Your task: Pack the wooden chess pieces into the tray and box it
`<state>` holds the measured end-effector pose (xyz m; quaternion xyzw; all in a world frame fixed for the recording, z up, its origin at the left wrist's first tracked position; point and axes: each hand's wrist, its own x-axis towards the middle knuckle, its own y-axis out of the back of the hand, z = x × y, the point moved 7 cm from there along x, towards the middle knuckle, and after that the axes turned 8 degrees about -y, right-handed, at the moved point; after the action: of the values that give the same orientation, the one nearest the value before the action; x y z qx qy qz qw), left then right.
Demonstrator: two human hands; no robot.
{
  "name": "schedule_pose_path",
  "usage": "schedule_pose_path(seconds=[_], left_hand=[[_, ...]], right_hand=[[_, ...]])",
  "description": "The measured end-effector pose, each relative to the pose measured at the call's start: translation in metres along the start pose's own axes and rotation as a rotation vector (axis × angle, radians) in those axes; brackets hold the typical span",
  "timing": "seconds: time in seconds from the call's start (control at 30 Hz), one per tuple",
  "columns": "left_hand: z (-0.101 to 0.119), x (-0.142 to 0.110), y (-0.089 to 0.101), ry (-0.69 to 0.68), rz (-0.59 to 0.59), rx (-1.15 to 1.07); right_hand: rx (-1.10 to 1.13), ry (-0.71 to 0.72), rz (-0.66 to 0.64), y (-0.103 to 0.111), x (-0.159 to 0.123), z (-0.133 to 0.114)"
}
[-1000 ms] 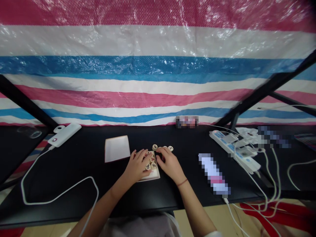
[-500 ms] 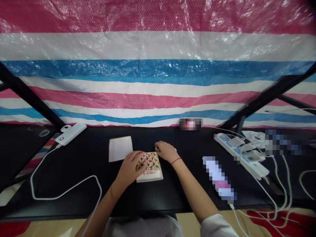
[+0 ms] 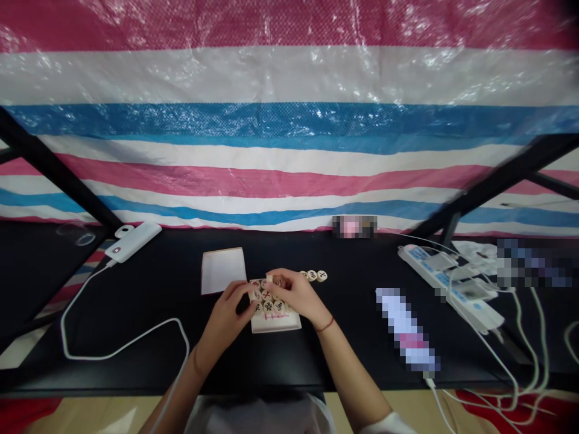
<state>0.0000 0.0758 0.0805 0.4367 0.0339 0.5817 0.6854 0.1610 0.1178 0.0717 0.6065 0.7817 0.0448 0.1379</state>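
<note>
A shallow white box (image 3: 277, 328) holds rows of round Chinese chess pieces (image 3: 268, 306) with red or black characters. My right hand (image 3: 296, 295) is over the box and pinches one Chinese chess piece (image 3: 269, 278), seen edge-on, above the back row; its fingers hide part of the rows. At the box's left side, my left hand (image 3: 230, 312) has its thumb and fingers apart, their tips by the leftmost pieces. Three more loose pieces (image 3: 312, 275) lie in a line on the black table, just beyond my right hand.
The box lid (image 3: 223, 271) lies inside up, left of the box. A white device (image 3: 136, 242) with a cable is at the back left. On the right are a blurred phone-like object (image 3: 407, 328) and a power strip (image 3: 446, 283) with several cords. A striped sheet (image 3: 262, 181) hangs behind the table.
My right hand took a Chinese chess piece from the table behind the box and carried it left over the back row. My left hand drew back slightly to the box's left edge.
</note>
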Motion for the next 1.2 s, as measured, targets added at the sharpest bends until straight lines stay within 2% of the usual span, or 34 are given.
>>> schedule_pose_path(seconds=[0.07,0.2,0.3,0.43,0.6,0.73,0.97,1.07,1.2], left_hand=[[0.000,-0.014,-0.003,-0.007,-0.035,-0.019],[0.007,-0.036,-0.014,-0.139,-0.081,0.041],[0.011,-0.041,-0.022,-0.229,-0.110,0.137],[0.012,-0.041,-0.023,-0.263,-0.084,0.207],[0.011,-0.043,-0.022,-0.269,-0.072,0.208],[0.008,-0.044,-0.017,-0.252,-0.039,0.170],[-0.003,-0.046,-0.011,-0.180,0.001,0.102],[-0.003,-0.046,-0.013,-0.169,-0.017,0.076],[-0.002,-0.047,-0.016,-0.167,-0.041,0.042]], right_hand=[[0.071,-0.043,0.054,0.010,0.001,0.013],[0.162,-0.086,0.074,0.021,-0.005,0.030],[0.162,-0.091,0.088,0.023,-0.013,0.036],[0.125,-0.086,0.074,0.017,-0.025,0.039],[-0.090,-0.011,0.066,0.005,-0.042,0.028],[-0.360,0.070,0.068,-0.016,-0.057,0.010],[-0.790,0.014,-0.018,-0.053,-0.060,0.012],[-0.826,0.006,-0.034,-0.055,-0.060,0.013],[-0.748,-0.003,-0.032,-0.053,-0.063,0.011]])
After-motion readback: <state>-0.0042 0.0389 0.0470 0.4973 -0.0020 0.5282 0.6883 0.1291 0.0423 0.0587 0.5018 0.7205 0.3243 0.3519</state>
